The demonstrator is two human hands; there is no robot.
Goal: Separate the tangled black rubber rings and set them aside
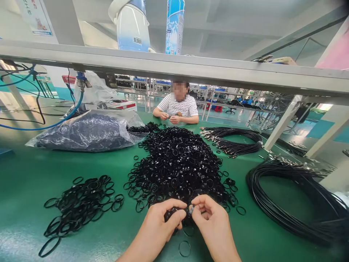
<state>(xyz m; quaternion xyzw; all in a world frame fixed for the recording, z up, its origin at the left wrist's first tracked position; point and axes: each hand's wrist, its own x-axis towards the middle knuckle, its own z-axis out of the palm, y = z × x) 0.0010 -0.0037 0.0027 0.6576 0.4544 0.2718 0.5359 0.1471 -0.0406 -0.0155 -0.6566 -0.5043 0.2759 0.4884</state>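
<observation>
At the near edge of a big heap of black rubber rings, my two hands work close together. My left hand is closed around several black rings, partly hidden by the thumb and fingers. Thumb and forefinger of my right hand pinch a small dark, shiny piece, perhaps part of a ring; its full shape is hidden. One loose ring lies on the green tabletop just below the hands. To the left spreads a smaller pile of black rings.
A clear plastic bag full of dark rings lies back left, near a blue air hose. Coiled black cables lie at right, with another bundle behind. A shelf beam crosses above. Opposite sits a person.
</observation>
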